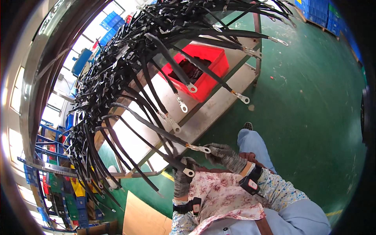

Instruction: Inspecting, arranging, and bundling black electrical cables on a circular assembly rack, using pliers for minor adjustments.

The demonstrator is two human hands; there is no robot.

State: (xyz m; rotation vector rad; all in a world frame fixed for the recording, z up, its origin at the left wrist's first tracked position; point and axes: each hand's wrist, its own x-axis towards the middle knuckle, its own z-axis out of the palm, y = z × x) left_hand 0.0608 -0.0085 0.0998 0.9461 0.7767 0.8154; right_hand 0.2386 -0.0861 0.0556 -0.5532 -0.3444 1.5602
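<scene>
Best to steady the upper cable (169, 136), hanging from the bundle (121, 62), by its metal ring (196, 148) with the right hand (227, 157) pinched closed there, and avoid tugging the lower cable (172, 161) against the left hand (182, 182), half curled, with any grip impossible to tell.

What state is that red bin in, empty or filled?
Not empty: dark items lie inside the red bin. Black cables cross in front; how full, I cannot tell.
</scene>
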